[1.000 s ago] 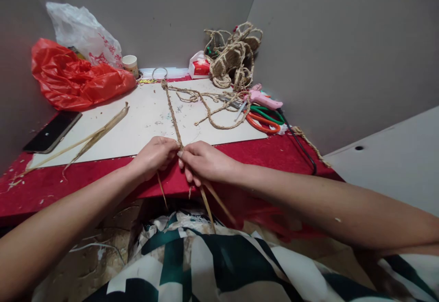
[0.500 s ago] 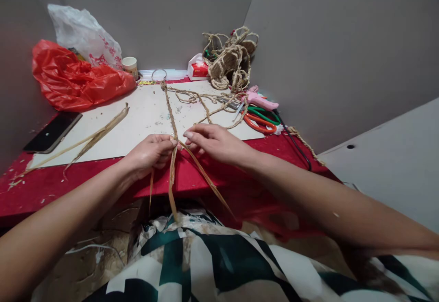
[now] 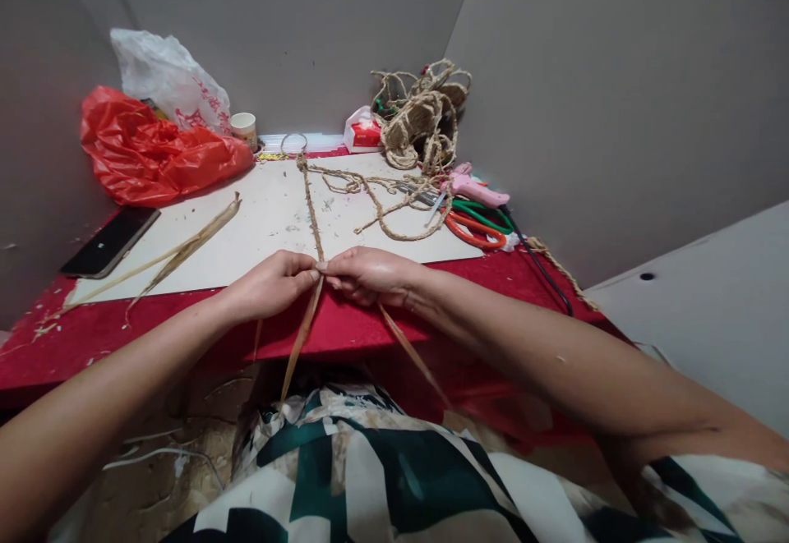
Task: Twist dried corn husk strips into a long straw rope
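Observation:
A braided straw cord (image 3: 312,216) runs from a metal ring (image 3: 294,144) at the back of the white board down to my fingers. My left hand (image 3: 274,282) pinches the cord's lower end between thumb and index finger. Right beside it, my right hand (image 3: 365,272) is closed on the same spot, thumb tip touching the left fingertips. Loose straw strands (image 3: 300,344) hang below the hands toward my lap, one emerging under the right hand. The exact crossing of strands is hidden by my fingers. Another braided straw rope (image 3: 394,235) lies looped to the right of the cord.
Dry husk strips (image 3: 203,235) and a black phone (image 3: 111,241) lie left, below a red plastic bag (image 3: 160,161). At the back are a paper cup (image 3: 244,127), a tissue pack (image 3: 362,132) and a straw-rope bundle (image 3: 419,120). Orange-handled scissors (image 3: 474,231) and a pink glue gun (image 3: 477,188) lie right.
My right hand has moved left and closed at the cord's end, against my left hand. One strand now hangs from under the right hand. The view has shifted slightly.

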The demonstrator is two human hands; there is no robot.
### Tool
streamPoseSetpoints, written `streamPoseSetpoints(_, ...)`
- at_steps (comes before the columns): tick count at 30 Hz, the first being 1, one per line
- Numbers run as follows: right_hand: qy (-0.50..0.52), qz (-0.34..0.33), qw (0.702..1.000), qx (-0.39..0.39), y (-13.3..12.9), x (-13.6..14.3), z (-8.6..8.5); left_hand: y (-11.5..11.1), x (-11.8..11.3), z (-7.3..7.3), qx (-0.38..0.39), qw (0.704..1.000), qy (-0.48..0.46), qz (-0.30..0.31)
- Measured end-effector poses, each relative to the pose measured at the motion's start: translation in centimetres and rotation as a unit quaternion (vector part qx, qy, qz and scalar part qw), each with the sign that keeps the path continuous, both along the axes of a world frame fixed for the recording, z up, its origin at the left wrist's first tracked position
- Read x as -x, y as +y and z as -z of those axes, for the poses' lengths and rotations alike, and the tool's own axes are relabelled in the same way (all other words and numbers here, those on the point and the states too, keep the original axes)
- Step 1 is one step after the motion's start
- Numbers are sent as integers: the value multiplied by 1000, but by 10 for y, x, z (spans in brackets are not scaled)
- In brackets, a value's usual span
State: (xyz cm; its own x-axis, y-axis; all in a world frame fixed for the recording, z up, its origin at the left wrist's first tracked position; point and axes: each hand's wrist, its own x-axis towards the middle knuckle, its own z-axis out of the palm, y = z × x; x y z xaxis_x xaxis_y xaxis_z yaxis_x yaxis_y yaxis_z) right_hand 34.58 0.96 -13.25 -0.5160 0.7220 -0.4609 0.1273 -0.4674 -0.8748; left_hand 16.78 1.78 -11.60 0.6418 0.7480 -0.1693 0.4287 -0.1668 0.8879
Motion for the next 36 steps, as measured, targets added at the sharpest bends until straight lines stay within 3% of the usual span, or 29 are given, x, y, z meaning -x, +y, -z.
streamPoseSetpoints(3, -2, 78, 997, -15, -9, 7, 0, -5, 2, -5, 59, 998, 20, 14)
streamPoseSetpoints(6, 21, 129, 991, -11, -17, 14, 1, -15, 1, -8, 109, 994, 12, -11)
streamPoseSetpoints(14, 101, 174, 979, 46, -25, 24, 2, -39, -19, 7, 58, 995, -16, -85)
streamPoseSetpoints(17, 103, 162, 981, 40, -26, 22, 3, -41, -18, 5, 67, 994, -23, -79)
streamPoseSetpoints(20, 120, 149, 981, 39, -26, 18, 3, -35, -10, -5, 78, 995, 29, -52)
streamPoseSetpoints(22, 134, 138, 980, 48, -25, 15, 3, -26, -5, -11, 22, 995, 54, -82)
streamPoseSetpoints(25, 153, 114, 980, 57, -22, 13, 3, -12, -2, -10, -67, 985, 1, -158)
streamPoseSetpoints(28, 157, 88, 982, 50, -19, 10, 4, -7, -9, -2, 45, 990, -71, -118)
streamPoseSetpoints(31, 131, 52, 989, 39, -16, 4, 4, -9, -16, 3, 157, 979, -72, -106)
streamPoseSetpoints(34, 63, 8, 998, -14, -14, -5, 2, -11, -18, 2, 157, 979, -30, -129)
streamPoseSetpoints(36, -10, -25, 995, -101, -13, -9, -1, -11, -17, 0, 134, 983, -6, -129)
